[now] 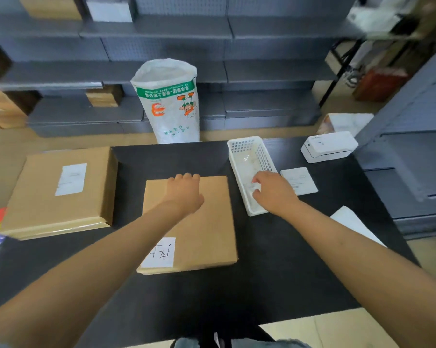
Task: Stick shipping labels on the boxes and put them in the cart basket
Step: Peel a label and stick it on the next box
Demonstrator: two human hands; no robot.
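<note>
Black table (274, 247), grey shelving behind. Your left hand (186, 192) lies flat, pinning cardboard box (199, 227) steady. Your right hand (272, 192) pinches shipping label (255, 188) in white basket (239, 149) beside box.

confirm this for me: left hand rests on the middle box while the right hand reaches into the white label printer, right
Not quite. In the head view the right hand reaches into the white basket, not the printer, which stands untouched farther right. The left hand does rest on the middle box.
</note>
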